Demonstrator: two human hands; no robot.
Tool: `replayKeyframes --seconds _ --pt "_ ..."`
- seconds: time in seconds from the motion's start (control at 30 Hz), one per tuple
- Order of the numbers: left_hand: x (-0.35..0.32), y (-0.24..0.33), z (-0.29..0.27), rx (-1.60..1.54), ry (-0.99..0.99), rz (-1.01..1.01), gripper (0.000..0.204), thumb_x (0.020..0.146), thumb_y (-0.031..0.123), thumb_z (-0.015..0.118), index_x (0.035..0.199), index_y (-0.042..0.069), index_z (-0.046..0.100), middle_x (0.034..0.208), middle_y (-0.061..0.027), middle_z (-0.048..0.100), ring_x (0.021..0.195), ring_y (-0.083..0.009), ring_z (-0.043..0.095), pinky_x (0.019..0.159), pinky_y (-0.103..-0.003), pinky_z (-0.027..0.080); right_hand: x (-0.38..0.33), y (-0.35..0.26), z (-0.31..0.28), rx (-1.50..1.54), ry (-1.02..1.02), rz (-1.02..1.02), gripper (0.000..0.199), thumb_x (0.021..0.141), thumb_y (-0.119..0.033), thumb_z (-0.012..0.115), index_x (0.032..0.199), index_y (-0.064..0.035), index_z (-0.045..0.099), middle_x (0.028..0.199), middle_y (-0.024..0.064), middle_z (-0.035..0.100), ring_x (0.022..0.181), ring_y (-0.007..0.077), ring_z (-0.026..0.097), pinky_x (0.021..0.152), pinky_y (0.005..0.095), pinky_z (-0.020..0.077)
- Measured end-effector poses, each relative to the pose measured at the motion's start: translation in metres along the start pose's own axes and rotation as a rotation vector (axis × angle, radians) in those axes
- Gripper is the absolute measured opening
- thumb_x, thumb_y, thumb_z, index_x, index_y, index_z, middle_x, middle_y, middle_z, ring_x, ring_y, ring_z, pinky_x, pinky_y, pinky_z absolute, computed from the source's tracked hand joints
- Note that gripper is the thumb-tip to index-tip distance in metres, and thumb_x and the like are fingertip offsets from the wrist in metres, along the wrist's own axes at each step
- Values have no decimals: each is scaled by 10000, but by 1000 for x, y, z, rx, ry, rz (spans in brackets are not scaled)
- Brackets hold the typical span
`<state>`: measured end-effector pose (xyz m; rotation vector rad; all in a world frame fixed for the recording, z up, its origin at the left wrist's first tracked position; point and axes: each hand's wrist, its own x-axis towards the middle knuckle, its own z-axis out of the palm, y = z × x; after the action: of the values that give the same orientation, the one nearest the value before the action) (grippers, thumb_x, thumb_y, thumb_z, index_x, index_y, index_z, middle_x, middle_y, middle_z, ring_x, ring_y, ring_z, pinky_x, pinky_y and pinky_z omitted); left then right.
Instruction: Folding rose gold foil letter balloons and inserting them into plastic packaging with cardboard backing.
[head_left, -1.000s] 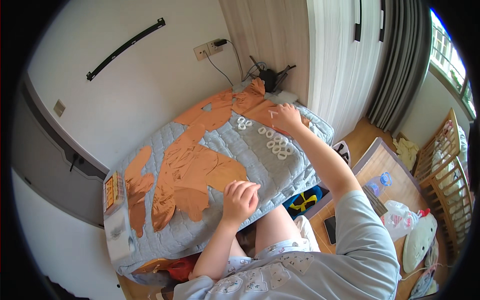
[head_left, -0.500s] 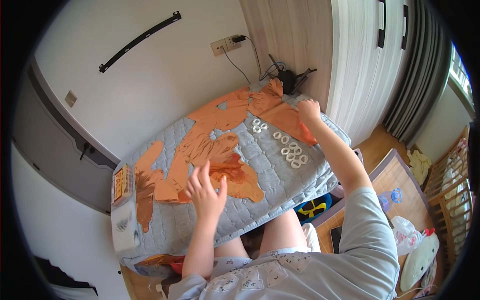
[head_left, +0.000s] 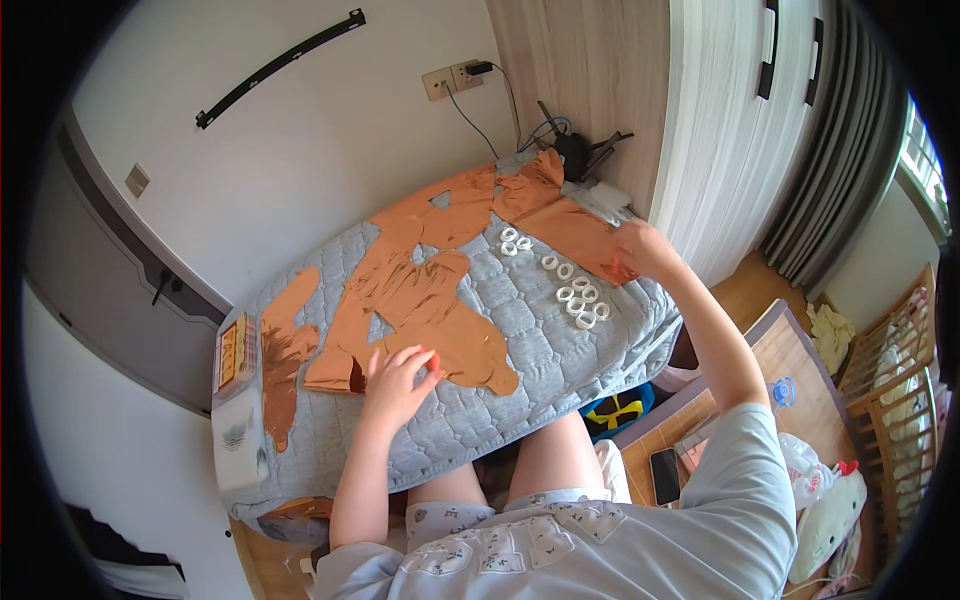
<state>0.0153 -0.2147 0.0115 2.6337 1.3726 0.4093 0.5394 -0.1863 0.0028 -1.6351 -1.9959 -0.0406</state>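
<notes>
Flat, crinkled copper-orange foil sheets [head_left: 455, 345], which look like deflated foil balloons, spread across a grey quilted mattress [head_left: 420, 460]. My left hand [head_left: 398, 385] is above the foil's near edge, its thumb and fingers closed on a small orange-red piece [head_left: 433, 362] whose kind I cannot make out. My right hand [head_left: 645, 250] reaches to the far right end of the foil, its fingers blurred. Just under it shows an orange-red patch [head_left: 618, 271]; whether the hand grips it is unclear. Several white rings [head_left: 578, 296], like small ribbon or tape rolls, lie between the hands.
A black router [head_left: 573, 150] with antennas stands at the mattress's far corner by the wardrobe [head_left: 730, 150]. A patterned box [head_left: 237, 350] and a white pack [head_left: 238, 445] lie at the left edge. On the floor to the right are a phone [head_left: 664, 475] and a plush toy [head_left: 835, 525].
The orange-red material lying across the middle foil no longer shows there, and a small orange-red piece is in my left hand. My right hand has come lower and nearer, and the view has shifted slightly.
</notes>
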Motion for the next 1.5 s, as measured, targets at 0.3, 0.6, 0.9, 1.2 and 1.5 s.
replayKeyframes --seconds 0.3,0.6,0.9,1.2,1.5 --pt "-76 -43 -25 15 105 -169 271 941 312 705 1134 125 672 1217 -66 714 1201 -245 643 1226 -611 181 -48 -30 -17 174 -132 -170 255 827 -38 685 1070 -72 754 1118 103 728 1073 317 666 951 399 526" --pt "-95 -64 -24 171 225 -128 568 854 447 775 1289 112 628 1398 -115 592 1357 -308 495 1237 -600 167 -39 -27 -10 194 -31 21 190 933 -115 695 1102 -68 768 999 133 764 911 300 720 845 381 559" --pt "-106 -55 -20 358 265 -287 731 869 537 721 1419 81 563 1339 -128 625 1266 -297 564 1085 -486 341 -29 -3 3 403 44 357 153 917 -127 754 1007 -4 750 845 67 729 774 133 657 748 298 537" --pt "29 71 -49 -162 321 356 262 881 201 764 1122 103 737 1087 -94 692 1043 -304 657 915 -420 506 -33 18 20 771 143 394 120 918 -34 754 990 9 668 947 32 724 858 90 665 780 235 538" --pt "230 173 99 -225 166 461 307 924 339 714 1130 115 749 1119 -106 733 1101 -302 667 976 -443 504 -34 6 21 825 166 407 165 925 -59 751 1054 24 688 989 61 737 926 115 689 843 251 554"
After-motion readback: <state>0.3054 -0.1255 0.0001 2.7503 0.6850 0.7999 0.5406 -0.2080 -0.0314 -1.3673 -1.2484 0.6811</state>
